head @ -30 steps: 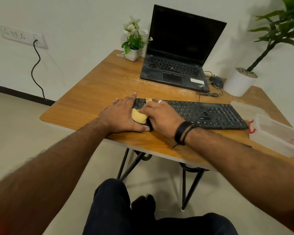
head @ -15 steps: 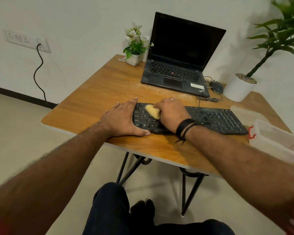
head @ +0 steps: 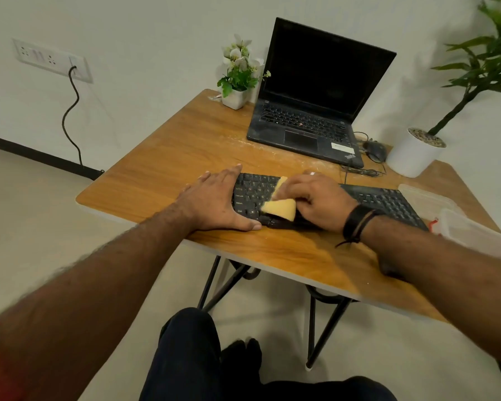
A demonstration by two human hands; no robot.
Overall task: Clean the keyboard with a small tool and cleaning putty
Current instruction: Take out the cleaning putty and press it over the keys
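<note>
Two hands | left hand point(head: 214, 202) flat, bracing keyboard point(head: 382, 202) end | right hand point(head: 318, 198) grips putty point(head: 281, 208) | keyboard long axis left-right

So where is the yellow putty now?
In the head view, the yellow putty lies on the left end of the black keyboard, held by the right hand, beside the left hand.

table point(head: 162, 169) top is wood-grain, prob laminate w/ a soft sheen, pale dusty streak near the laptop point(head: 310, 120); legs look like black metal rod; keyboard point(head: 388, 202) matt black plastic; putty point(head: 281, 209) is yellow, smooth, doughy-looking; laptop shell matt black & kinda dusty, screen glossy; container point(head: 480, 233) translucent plastic; plant pot point(head: 411, 157) smooth matt white
</note>
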